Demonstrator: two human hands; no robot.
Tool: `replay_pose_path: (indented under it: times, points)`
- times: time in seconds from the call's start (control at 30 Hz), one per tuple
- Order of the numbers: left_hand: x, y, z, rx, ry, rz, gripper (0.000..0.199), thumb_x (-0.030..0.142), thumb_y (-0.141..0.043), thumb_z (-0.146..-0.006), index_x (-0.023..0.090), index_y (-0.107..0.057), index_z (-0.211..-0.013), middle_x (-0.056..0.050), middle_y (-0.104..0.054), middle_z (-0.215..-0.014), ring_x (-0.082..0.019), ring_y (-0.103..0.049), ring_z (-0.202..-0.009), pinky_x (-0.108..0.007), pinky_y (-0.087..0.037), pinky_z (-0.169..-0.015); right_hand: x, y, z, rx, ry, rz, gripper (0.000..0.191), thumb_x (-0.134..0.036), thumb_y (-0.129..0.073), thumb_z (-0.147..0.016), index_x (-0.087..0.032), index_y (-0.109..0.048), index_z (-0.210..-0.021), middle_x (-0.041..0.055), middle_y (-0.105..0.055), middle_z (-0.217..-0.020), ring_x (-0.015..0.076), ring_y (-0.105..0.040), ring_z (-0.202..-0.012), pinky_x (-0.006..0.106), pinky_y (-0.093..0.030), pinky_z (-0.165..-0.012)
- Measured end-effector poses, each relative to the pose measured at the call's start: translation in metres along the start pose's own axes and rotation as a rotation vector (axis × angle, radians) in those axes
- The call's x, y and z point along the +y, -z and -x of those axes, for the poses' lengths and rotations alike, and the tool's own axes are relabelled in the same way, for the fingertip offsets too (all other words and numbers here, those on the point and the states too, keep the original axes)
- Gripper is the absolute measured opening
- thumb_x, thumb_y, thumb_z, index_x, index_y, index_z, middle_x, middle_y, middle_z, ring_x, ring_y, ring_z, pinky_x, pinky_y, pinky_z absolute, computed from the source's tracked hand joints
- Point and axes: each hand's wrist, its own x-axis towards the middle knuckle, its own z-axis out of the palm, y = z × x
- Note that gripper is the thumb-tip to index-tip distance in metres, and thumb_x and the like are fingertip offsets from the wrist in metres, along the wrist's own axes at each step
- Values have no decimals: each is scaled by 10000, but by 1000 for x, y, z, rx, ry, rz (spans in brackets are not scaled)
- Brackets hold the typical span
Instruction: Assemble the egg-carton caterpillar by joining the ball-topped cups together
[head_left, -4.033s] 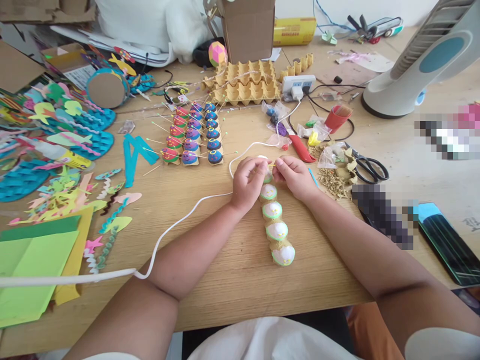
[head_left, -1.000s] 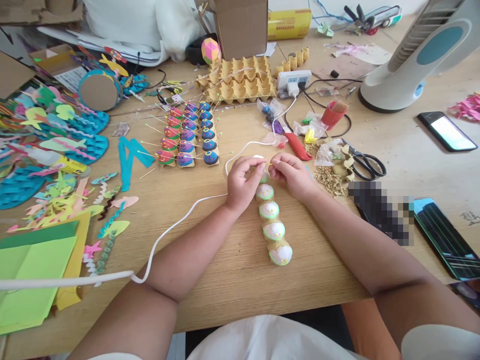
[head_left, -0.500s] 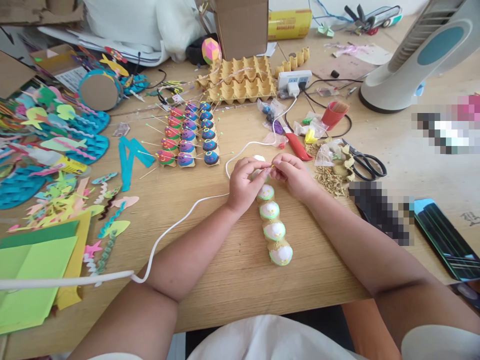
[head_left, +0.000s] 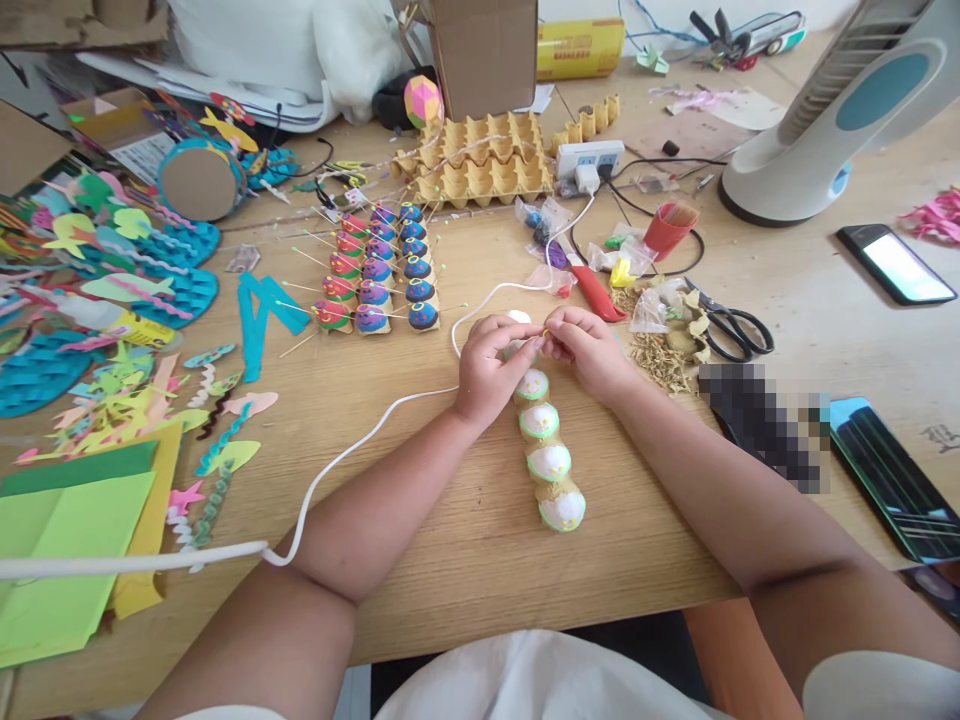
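My left hand point(head_left: 489, 368) and my right hand point(head_left: 589, 348) meet fingertip to fingertip, both closed in a pinch. Between the fingertips shows a small yellow bit point(head_left: 546, 334), like soft clay; its full shape is hidden. Below them lies an egg-carton strip point(head_left: 555, 487) running towards me. Its humps are capped in white with green rims and tiny yellow dots. The far humps are partly covered by my left hand.
Painted egg-carton strips point(head_left: 373, 290) with pins stand behind left. Scissors point(head_left: 731, 325), a red cup point(head_left: 670, 230) and shavings point(head_left: 664, 362) lie right. A white cable point(head_left: 360, 437) crosses over my left arm. Paper cut-outs point(head_left: 112, 400) cover the left; a fan point(head_left: 810, 120) stands back right.
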Motion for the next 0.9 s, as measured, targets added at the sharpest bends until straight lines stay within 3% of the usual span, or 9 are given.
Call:
replay_pose_path:
  times: [0.5,0.9]
  points:
    - [-1,-2,0,41,-20,9,137,373,-808,-1031,264,-889,-1053,-37,-823,-1000,-196,-762,-1027,-354,-602,-998,3,3,-1,-66,69,57,460,-599,-856,-858,-215,-666,-690,-29,-639,-627,98,-448,-580,269,-336,-585]
    - [1,0,-1,38,-14,-5,143,378,-799,-1037,267,-887,-1061,-34,-832,-1002,-188,-764,-1016,-344,-610,-990,2,3,1,-104,56,43,337,-482,-835,-851,-211,-662,-748,-37,-640,-644,94,-440,-576,267,-341,-593]
